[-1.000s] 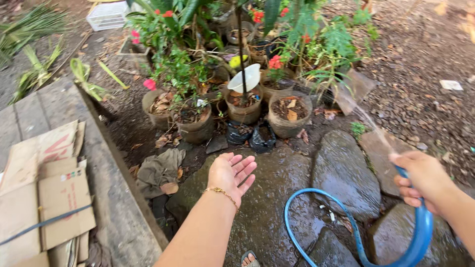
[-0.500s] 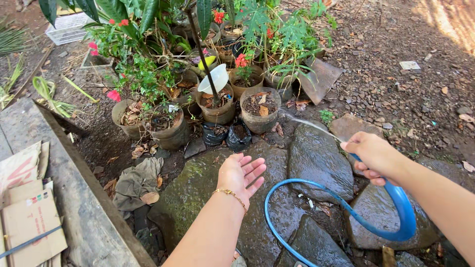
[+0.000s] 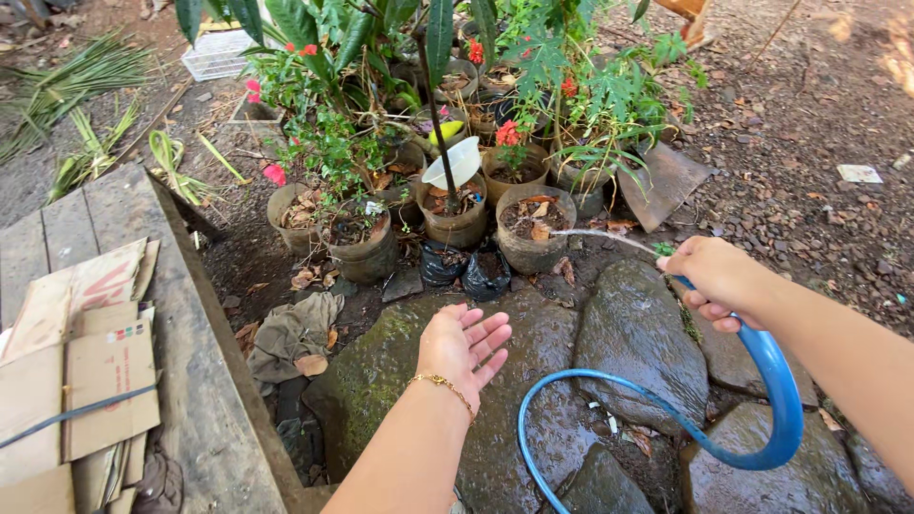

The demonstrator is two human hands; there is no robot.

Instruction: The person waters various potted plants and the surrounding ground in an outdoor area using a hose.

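My right hand (image 3: 716, 279) grips the end of a blue hose (image 3: 771, 381), which loops down and left over wet stones. A thin jet of water (image 3: 600, 233) leaves the hose end and lands in a round pot of soil and dry leaves (image 3: 535, 227). My left hand (image 3: 462, 345) hovers open, palm up and fingers spread, over a mossy wet stone (image 3: 381, 371); a gold bracelet sits on its wrist. It holds nothing.
A cluster of potted plants (image 3: 362, 228) with red flowers stands behind the watered pot, with two black plastic bags (image 3: 465, 266) in front. A concrete ledge (image 3: 190, 362) with flattened cardboard (image 3: 76, 362) runs along the left. A rag (image 3: 297, 328) lies on the soil.
The view has swung slightly right. My right hand has kept the hose aimed left, and the water jet now reaches the front pot. My left hand stays open over the stone.
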